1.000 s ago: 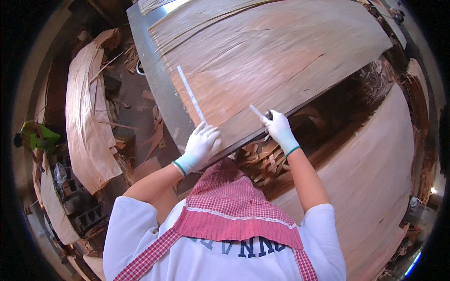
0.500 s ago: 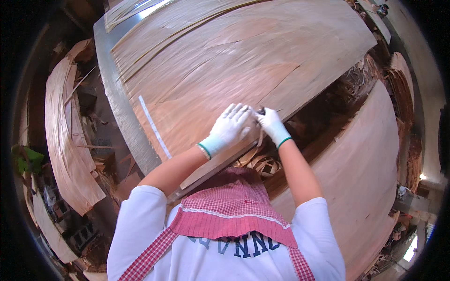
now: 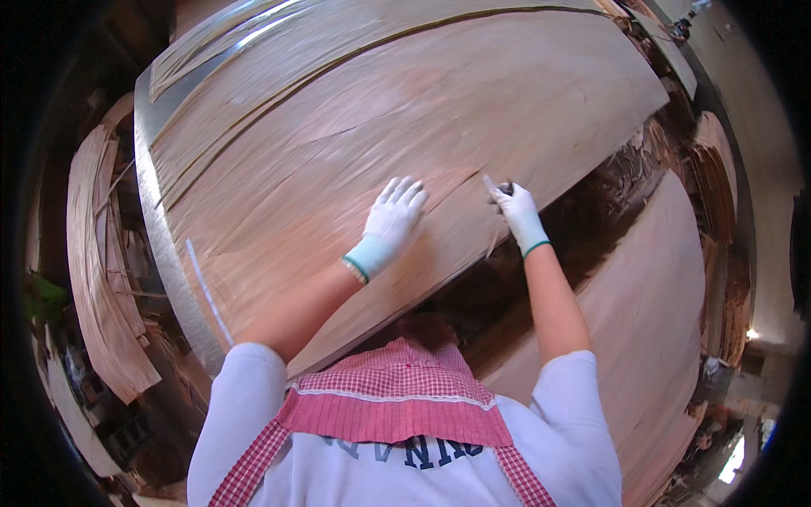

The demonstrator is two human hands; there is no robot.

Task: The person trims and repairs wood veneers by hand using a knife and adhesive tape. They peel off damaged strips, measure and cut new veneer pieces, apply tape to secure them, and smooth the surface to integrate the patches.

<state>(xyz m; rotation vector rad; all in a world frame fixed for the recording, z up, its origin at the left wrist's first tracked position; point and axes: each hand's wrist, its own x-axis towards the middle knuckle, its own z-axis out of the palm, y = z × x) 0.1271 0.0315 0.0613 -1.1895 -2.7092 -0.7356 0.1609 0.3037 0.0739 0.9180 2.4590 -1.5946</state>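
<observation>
Wood veneer sheets (image 3: 355,160) lie across a metal-edged table in front of me. My left hand (image 3: 392,221), in a white glove, hovers over or rests on the top sheet with fingers loosely apart and nothing in it. Near the sheet's front edge, my gloved right hand (image 3: 519,209) is closed round a small dark-handled tool (image 3: 505,188); its working end cannot be made out. A long crack in the veneer runs close to the tool. A white measuring strip (image 3: 209,291) lies along the sheet's left side.
Beyond the front edge is a dark gap with veneer scraps (image 3: 625,165). Another stack of pale sheets (image 3: 642,313) stands at the right. Bent veneer pieces (image 3: 97,270) are piled at the left, past the table's metal edge (image 3: 156,220).
My hands have moved apart: the left back to the left, the right slightly right with the dark-handled tool. The view has shifted, and a thin strip near the right hand has dropped from sight.
</observation>
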